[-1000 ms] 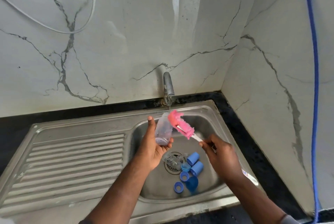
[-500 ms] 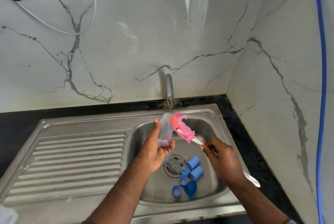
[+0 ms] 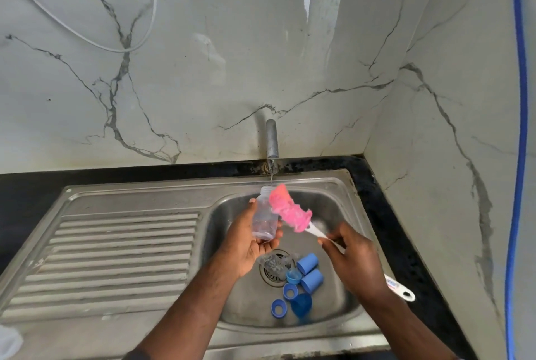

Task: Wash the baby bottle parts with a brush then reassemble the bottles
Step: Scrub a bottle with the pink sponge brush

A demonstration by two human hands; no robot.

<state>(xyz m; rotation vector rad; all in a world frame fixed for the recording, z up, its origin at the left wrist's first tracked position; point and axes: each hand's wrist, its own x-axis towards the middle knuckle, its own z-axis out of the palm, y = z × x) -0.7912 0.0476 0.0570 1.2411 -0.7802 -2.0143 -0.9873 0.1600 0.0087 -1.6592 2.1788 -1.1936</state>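
Baby bottle (image 3: 264, 219), gripped in our left hand (image 3: 249, 242) above the sink (image 3: 226, 214) beneath the tap (image 3: 272, 139), wants holding steady while our right hand (image 3: 353, 262), pinching the pink brush (image 3: 290, 211) by its handle, feeds bristles straight in.

The brush handle (image 3: 392, 284) bears a small blue and red print, too blurred to read

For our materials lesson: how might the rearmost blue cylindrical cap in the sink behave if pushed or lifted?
The blue cap lies on its side, so a push may roll it. It looks hollow plastic: likely light and stiff. Water runs from the tap, so it may be slippery.
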